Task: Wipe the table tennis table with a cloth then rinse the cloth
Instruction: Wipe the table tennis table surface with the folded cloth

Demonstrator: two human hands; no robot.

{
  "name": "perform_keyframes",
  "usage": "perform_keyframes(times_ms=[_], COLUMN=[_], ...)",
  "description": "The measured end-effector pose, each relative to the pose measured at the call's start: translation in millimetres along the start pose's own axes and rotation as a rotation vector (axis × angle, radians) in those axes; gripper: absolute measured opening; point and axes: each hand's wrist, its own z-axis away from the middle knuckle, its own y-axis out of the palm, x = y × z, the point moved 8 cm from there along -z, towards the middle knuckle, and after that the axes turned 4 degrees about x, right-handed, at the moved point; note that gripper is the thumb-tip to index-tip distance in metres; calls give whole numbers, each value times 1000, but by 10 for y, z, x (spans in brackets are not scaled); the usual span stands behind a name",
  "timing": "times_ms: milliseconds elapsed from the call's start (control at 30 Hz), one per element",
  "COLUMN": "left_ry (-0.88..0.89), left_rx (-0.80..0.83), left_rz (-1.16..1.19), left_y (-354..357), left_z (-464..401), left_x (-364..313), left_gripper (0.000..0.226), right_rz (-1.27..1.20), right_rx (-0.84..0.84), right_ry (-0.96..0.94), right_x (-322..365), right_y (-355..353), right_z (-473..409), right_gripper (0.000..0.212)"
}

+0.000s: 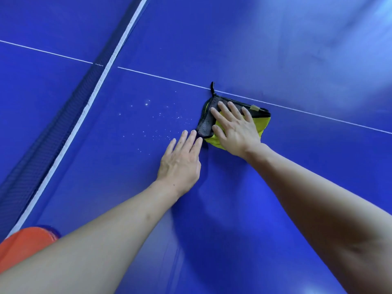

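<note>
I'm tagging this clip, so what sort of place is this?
Probably a table tennis room or sports hall: a blue table with white lines, a net across it, and an orange paddle at its edge.

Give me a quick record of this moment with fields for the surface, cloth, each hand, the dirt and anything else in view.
surface: blue table tennis table with white lines
cloth: yellow and grey cloth, folded, lying flat by the white centre line
right hand: right hand pressed flat on the cloth
left hand: left hand flat on the table, fingertips at the cloth's edge
dirt: white specks left of the cloth
other: net; orange object at lower left
</note>
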Motion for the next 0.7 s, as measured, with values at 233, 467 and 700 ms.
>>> perform_keyframes(times_ms=[233,467,700], left_ry=[-66,-82,-99], left_rx=[2,26,8], left_rz=[48,58,90], left_y=[187,558,833], left_z=[1194,2742,4132], left_x=[292,573,794], left_gripper=[58,57,56], right_rz=[-1,-11,-6], right_rx=[30,41,40], right_ry=[-46,-59,-75], right_x=[889,1850,2831], right_y=[258,608,963], right_z=[955,2159,3428], right_gripper=[60,59,59])
